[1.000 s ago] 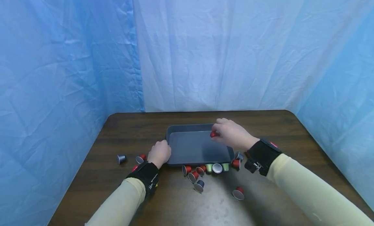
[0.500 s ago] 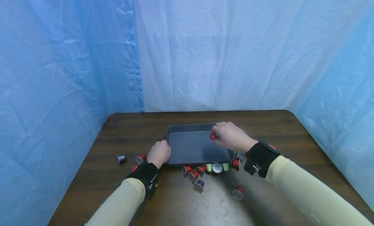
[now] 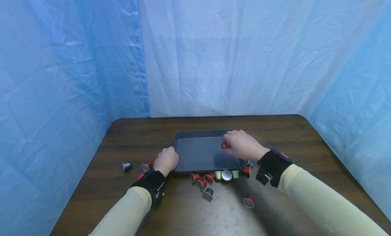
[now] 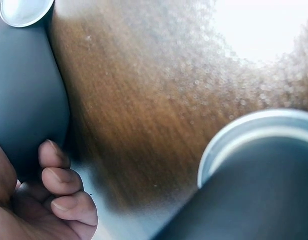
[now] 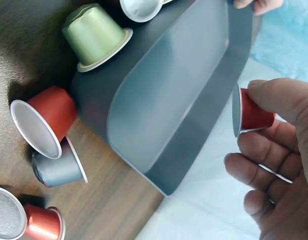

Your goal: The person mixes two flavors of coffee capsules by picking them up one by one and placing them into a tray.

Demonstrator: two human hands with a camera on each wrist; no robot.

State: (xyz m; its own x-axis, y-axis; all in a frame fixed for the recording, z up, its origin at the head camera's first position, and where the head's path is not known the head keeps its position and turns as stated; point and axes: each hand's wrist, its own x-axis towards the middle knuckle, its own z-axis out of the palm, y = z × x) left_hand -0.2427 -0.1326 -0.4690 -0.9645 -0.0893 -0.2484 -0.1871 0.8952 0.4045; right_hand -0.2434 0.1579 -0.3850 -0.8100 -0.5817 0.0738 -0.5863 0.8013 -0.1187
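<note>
My right hand pinches a red coffee capsule between thumb and fingers, above the right part of a shallow dark grey baking tray. In the right wrist view the capsule's pale lid faces the tray, and the other fingers are loosely curled. At the tray's left side my left hand holds the rim. Its curled fingers show against the tray's outer wall in the left wrist view. The visible inside of the tray holds no capsules; my right hand hides its far right corner.
Along the tray's near side lie green capsules, a silver-lidded capsule and several red ones. A dark blue capsule and a red capsule lie nearer. A blue-grey capsule sits far left. Blue sheeting surrounds the table.
My right hand has come slightly down and nearer with the red capsule still pinched. The left hand and the tray have stayed in place.
</note>
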